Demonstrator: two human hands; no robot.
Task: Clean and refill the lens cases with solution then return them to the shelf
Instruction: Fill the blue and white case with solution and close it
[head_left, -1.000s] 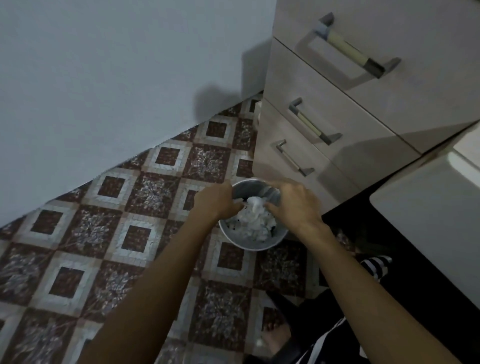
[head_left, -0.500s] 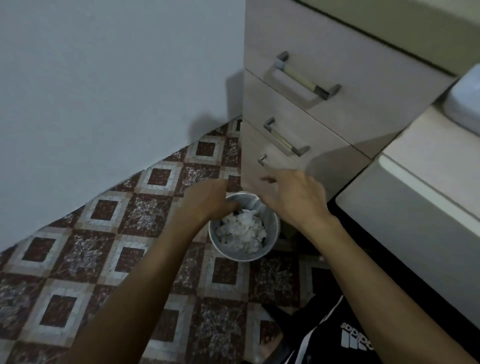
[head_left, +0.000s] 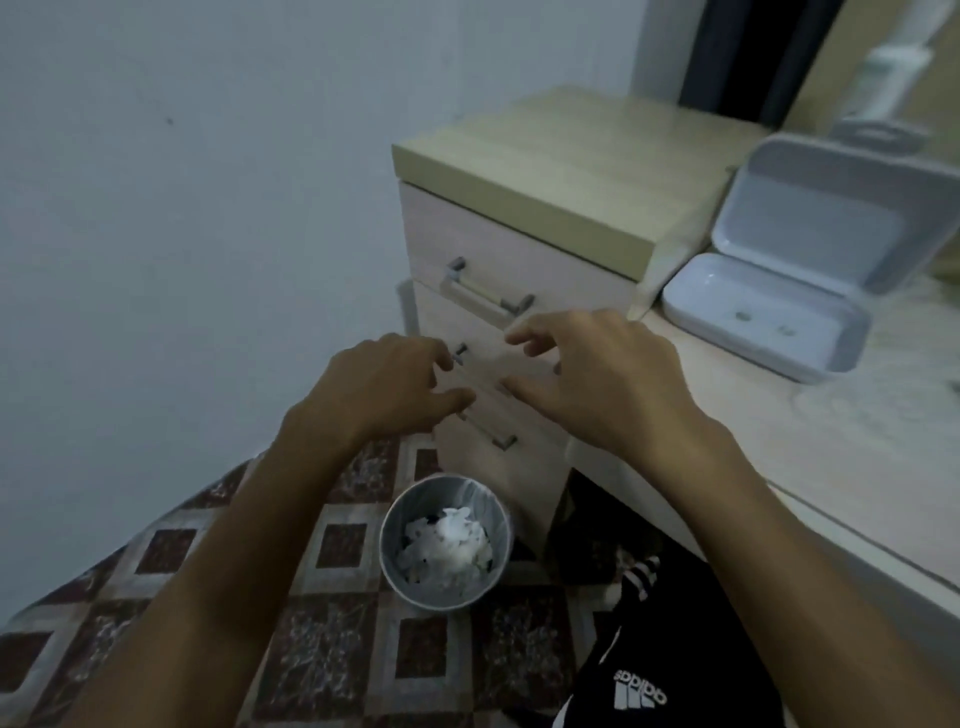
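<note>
My left hand (head_left: 382, 382) and my right hand (head_left: 597, 376) hover side by side in front of the drawer unit (head_left: 483, 270), both empty with fingers loosely spread. Below them on the floor stands a round metal bin (head_left: 445, 540) holding crumpled white tissue. A white hinged case (head_left: 795, 280) lies open on the desk (head_left: 841, 431) at the right, its two small wells visible in the lower half. No solution bottle shows.
The drawer unit has three handled drawers and a pale wooden top. A plain wall fills the left. The floor is patterned brown tile. A white object stands at the top right behind the case. My dark clothing shows at the bottom right.
Both hands have let go over the bin and risen from it to drawer height. The view has tilted upward, bringing the desk and open case into sight.
</note>
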